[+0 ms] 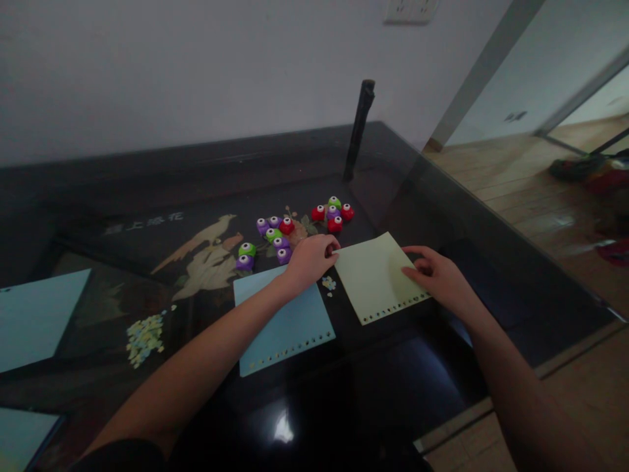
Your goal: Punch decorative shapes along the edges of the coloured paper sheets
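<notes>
A pale yellow sheet of paper with a row of punched holes along its near edge is held between my two hands. My left hand pinches its upper left edge, fingers closed. On the opposite side, my right hand grips the right edge between thumb and fingers. Under my left forearm lies a light blue sheet, also punched along its near edge. A few tiny paper cutouts rest between the two sheets. Beyond my left hand sit several small craft punches in purple, green and red.
More punches cluster behind the yellow sheet. A heap of paper cutouts lies at left, near another blue sheet. A black upright post stands at the back of the dark glossy table, by the wall.
</notes>
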{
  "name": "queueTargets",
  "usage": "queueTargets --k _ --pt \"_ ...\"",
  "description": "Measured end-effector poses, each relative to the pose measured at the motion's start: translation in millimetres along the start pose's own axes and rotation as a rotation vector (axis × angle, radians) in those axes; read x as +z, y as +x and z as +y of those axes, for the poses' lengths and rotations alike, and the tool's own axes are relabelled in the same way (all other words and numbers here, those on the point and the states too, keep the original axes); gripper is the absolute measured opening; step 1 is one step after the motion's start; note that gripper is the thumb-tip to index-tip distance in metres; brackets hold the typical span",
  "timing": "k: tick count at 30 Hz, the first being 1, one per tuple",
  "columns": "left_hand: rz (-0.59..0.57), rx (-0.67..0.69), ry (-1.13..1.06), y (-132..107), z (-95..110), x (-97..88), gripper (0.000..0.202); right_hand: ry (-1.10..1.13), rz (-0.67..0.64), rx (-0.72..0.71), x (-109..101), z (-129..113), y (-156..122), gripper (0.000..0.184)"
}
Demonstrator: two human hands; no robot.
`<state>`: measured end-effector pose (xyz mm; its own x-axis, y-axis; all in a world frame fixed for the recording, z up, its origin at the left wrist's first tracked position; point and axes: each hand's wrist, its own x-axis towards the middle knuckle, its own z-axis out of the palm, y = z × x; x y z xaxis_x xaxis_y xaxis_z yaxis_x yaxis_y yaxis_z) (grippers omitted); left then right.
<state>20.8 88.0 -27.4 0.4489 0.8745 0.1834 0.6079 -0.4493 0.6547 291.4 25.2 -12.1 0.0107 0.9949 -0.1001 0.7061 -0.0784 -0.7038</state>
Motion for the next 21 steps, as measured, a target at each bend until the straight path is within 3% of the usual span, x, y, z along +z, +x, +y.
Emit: queueTargets --k 15,18,21 --pt "0.002 0.026 0.072 1.9 0.9 -1.0 0.01 -0.197 0.093 -0.039 4.1 -2.5 -2.2 0.043" --pt "0.017 0.05 0.106 2.4 2.6 -2.2 0.011 -0.347 0.172 -0.135 4.0 -1.5 -1.3 0.043" --pt "-0.007 0.086 0.138 2.2 3.6 -1.0 0.009 -0.468 0.241 -0.282 4.6 1.7 1.0 0.03"
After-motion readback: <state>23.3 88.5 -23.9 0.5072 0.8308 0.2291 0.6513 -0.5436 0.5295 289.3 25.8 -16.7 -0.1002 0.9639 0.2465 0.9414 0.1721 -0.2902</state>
